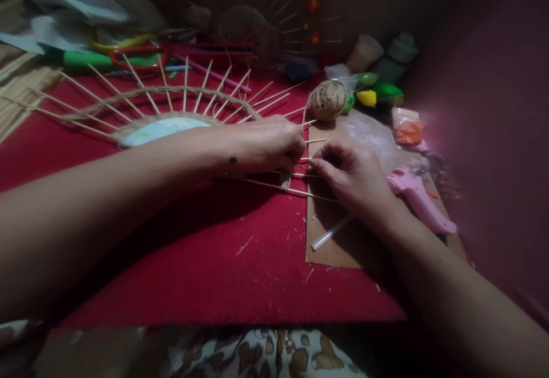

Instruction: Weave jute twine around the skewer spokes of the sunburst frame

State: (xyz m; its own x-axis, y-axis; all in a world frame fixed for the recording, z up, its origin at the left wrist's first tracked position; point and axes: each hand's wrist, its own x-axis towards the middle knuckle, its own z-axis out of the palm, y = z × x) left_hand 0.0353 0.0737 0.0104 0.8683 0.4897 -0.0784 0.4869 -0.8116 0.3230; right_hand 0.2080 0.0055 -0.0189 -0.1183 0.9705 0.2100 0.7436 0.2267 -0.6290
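A fan of thin wooden skewers (186,83) spreads from a half-round piece with a light blue face (165,129) and a twine-wrapped rim. A band of jute twine (150,90) is woven across the skewers. My left hand (278,143) is closed over the skewers on the right side; its fingertips point down, and what they grip is hidden. Just to its right, my right hand (355,172) pinches the end of one skewer between thumb and forefinger. Behind both hands sits a ball of jute twine (328,100), with a strand running down toward my left hand.
A brown cardboard sheet (332,255) lies on the red table cover (206,275), bearing a glue stick (330,234) and a pink glue gun (422,198). Red-handled scissors (137,58) and a green roll (88,60) are at the back left. A plastic cup (364,52) stands back right.
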